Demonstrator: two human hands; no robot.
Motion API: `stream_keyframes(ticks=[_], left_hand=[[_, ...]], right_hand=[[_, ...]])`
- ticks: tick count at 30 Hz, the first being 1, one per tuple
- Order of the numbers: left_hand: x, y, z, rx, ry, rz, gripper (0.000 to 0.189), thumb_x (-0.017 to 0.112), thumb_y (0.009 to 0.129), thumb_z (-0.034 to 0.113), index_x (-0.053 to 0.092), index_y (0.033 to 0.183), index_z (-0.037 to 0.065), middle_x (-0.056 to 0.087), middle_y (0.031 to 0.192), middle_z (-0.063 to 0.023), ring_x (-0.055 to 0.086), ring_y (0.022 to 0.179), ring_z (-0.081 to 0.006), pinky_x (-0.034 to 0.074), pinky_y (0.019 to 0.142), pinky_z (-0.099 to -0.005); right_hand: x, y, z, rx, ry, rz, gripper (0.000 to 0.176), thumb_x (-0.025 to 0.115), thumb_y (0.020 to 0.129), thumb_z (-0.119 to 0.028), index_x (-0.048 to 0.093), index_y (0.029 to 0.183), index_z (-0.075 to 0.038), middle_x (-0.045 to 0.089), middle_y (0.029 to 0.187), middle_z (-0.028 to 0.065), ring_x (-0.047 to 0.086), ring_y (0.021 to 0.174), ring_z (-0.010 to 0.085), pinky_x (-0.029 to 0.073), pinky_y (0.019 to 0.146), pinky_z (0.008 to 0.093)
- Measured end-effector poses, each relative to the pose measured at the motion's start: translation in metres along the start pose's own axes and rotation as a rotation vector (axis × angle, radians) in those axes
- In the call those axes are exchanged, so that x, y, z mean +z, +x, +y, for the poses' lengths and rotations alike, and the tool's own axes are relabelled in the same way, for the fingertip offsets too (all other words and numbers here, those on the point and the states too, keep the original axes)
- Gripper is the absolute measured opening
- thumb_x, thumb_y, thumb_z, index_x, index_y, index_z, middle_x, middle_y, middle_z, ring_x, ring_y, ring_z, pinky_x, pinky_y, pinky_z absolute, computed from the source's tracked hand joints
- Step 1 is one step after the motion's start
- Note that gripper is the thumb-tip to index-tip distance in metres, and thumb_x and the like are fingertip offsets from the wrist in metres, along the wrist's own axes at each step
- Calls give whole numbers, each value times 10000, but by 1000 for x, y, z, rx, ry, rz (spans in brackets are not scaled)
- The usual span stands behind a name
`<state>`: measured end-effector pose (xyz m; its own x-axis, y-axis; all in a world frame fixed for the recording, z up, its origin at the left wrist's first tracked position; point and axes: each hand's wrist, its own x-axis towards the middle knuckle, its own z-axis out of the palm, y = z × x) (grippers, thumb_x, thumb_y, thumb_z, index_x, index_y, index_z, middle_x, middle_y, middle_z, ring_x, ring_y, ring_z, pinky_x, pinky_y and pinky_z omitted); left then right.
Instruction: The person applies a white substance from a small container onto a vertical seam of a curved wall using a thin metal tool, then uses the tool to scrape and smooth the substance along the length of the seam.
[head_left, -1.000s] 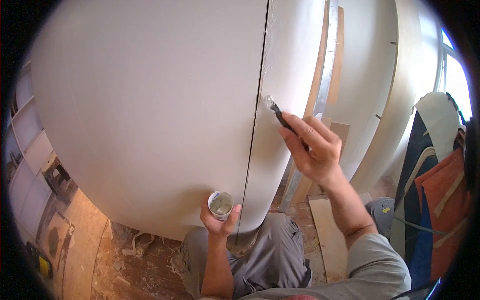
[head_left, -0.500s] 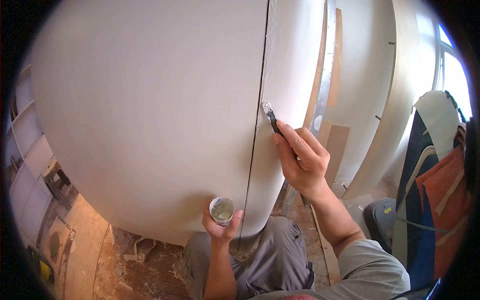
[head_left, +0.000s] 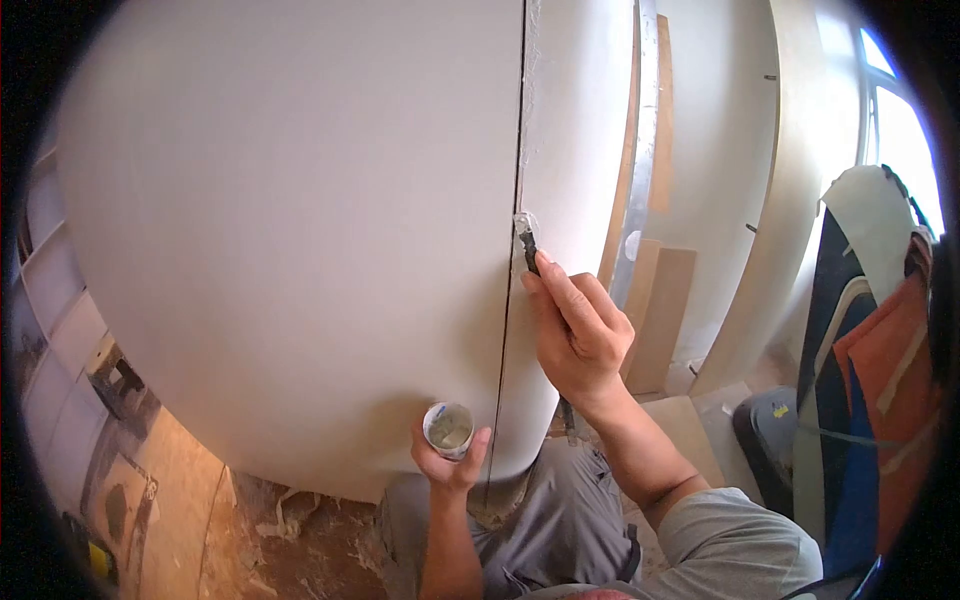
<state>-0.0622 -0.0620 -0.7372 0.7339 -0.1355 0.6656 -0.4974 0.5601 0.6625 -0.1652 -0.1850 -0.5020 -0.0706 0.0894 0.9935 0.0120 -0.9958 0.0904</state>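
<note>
A small putty knife (head_left: 527,236) with a dark handle is pinched in my right hand (head_left: 585,330). Its blade, smeared with pale filler, rests against the dark vertical seam (head_left: 510,290) between two panels. The large white panel (head_left: 300,220) fills the left and middle of the view. Right of the seam runs a narrower white strip (head_left: 575,120), with rough filler traces along its upper edge. Low in front of the panel, my left hand (head_left: 447,468) wraps round a small cup (head_left: 448,428) holding greyish-white paste. The cup's open top faces me.
A metal straightedge (head_left: 640,160) and tan boards (head_left: 668,310) stand behind the panel's right edge. Farther right are a dark case (head_left: 766,440) and orange-red sheet material (head_left: 890,370). Scraps litter the brown floor (head_left: 310,545); white shelving (head_left: 60,290) stands left.
The putty knife has shifted from just right of the seam onto it, its blade turned more upright. My left hand still holds the cup low down. The view has shifted slightly.
</note>
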Motion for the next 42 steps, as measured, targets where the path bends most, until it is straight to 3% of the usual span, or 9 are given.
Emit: stream_keyframes(ticks=[2,6,8,11,17,19,26,42], left_hand=[[-1,0,1,-6,-16,0,655,981,794,214,617,1281,-29,728,1097,-113,714,963,-209,593,873,-366],[-3,-1,1,-31,-17,-19,658,977,792,199,614,1287,-39,728,1104,-113,715,967,-211,594,880,-371],[-3,-3,-1,-40,-19,-19,660,977,791,196,614,1288,-42,729,1103,-114,717,969,-213,594,882,-372],[-3,-2,-3,-30,-15,-2,662,978,790,196,618,1289,-49,733,1088,-116,724,962,-219,596,879,-375],[-1,1,0,24,-20,10,649,977,788,196,625,1277,-46,737,1061,-120,726,934,-230,597,860,-378],[-6,0,1,20,31,-82,669,928,809,114,567,1358,-8,702,1185,-111,703,1044,-201,589,945,-375],[-6,1,4,18,51,-79,660,930,817,148,573,1349,-10,705,1173,-118,704,1043,-209,588,946,-378],[-6,0,2,23,30,-70,659,940,816,147,587,1349,-11,718,1169,-109,709,1032,-200,587,938,-368]], right_hand=[[1,-1,-1,11,-44,14,399,886,888,92,828,1270,-10,497,674,9,435,551,84,362,495,244],[1,-1,1,-5,-87,14,387,892,878,92,838,1247,-13,476,668,5,421,542,90,351,490,243],[2,-2,5,-51,-104,32,409,892,867,65,824,1255,-45,460,679,12,414,498,108,363,442,303],[4,-2,6,-76,-102,60,409,885,867,75,823,1254,-41,451,674,11,413,497,111,363,440,305],[2,-1,11,-120,-80,70,419,885,869,76,817,1269,-25,503,675,11,470,512,106,371,446,300],[0,-2,14,-132,-70,67,417,886,869,75,817,1267,-24,514,676,12,476,513,106,375,449,300],[-6,-3,10,-102,-19,-33,405,882,871,80,813,1260,-9,536,675,21,492,505,113,397,451,311],[-2,6,14,-144,-40,25,394,868,875,87,812,1253,-8,536,665,19,488,494,110,381,445,308]])
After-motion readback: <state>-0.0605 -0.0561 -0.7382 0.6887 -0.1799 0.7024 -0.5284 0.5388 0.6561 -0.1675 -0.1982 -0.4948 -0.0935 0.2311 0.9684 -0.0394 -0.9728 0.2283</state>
